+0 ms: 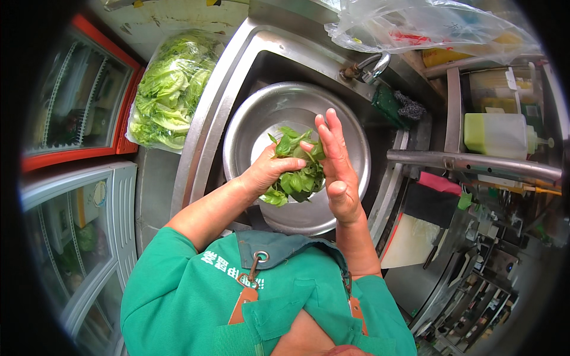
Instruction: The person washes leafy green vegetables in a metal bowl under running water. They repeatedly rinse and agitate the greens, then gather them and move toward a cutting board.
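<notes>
A bunch of leafy green herbs [297, 181] is gripped in my left hand [270, 165], with the thumb pressed over the leaves. My right hand [340, 173] is raised at the right side of the bunch, fingers stretched out and thumb apart, and it grips nothing. Some leaves lie against or just behind its fingers; contact is hard to tell. Below both hands is a round stainless steel basin [242, 129], set inside a metal sink [205, 120]. Its pale bottom shows to the left of the herbs.
A clear bag of lettuce [171, 93] lies left of the sink. Behind it stands a faucet [374, 71], with a green scouring pad [388, 107] and steel wool [410, 107] nearby. A plastic bag [427, 31] hangs at the upper right. Glass-door refrigerators [122, 213] line the left.
</notes>
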A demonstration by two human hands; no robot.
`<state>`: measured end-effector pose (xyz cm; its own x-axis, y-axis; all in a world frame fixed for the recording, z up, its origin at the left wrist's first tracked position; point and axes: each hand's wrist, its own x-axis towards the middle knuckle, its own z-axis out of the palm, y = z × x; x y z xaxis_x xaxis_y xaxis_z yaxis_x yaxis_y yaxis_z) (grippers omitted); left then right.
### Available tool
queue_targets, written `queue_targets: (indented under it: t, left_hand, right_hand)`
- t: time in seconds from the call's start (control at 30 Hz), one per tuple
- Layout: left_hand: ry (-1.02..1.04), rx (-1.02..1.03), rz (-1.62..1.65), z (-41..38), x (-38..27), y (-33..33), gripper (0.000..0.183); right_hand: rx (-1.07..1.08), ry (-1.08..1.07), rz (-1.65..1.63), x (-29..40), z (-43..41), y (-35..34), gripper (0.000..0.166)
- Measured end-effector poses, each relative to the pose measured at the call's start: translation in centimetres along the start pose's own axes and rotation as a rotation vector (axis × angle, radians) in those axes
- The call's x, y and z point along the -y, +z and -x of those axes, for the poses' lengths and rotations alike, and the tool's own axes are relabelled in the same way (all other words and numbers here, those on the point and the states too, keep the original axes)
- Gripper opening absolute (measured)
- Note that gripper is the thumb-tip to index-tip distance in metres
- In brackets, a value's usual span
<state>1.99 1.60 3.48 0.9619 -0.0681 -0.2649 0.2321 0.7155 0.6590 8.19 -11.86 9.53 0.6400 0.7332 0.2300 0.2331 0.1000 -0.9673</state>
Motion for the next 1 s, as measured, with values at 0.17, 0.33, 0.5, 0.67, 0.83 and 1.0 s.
queue_targets:
  t: [0.17,0.33,0.5,0.67,0.83,1.0]
  left_hand:
    - [-0.013,-0.018,0.002,0.0,0.7,-0.1,0.042]
    - [-0.013,-0.035,-0.001,0.2,0.1,0.2,0.037]
    - [-0.019,-0.036,-0.037,0.4,-0.1,0.3,0.028]
    - [0.010,-0.079,-0.070,0.2,0.9,-0.2,0.024]
    - [0.031,-0.076,-0.125,0.1,1.4,-0.9,0.027]
    - [-0.019,-0.023,-0.094,0.2,1.8,-1.6,0.036]
  right_hand:
    - [0.033,0.005,0.005,-1.1,0.2,1.5,0.086]
    - [0.072,-0.025,0.013,-2.1,0.6,1.5,0.085]
    - [-0.045,0.013,-0.313,-2.0,0.7,1.6,0.083]
    - [-0.009,0.008,-0.262,-1.5,0.5,1.5,0.080]
    - [-0.069,-0.038,-0.002,-0.5,0.4,1.0,0.071]
    - [-0.208,0.064,0.242,0.7,-0.5,-1.9,0.036]
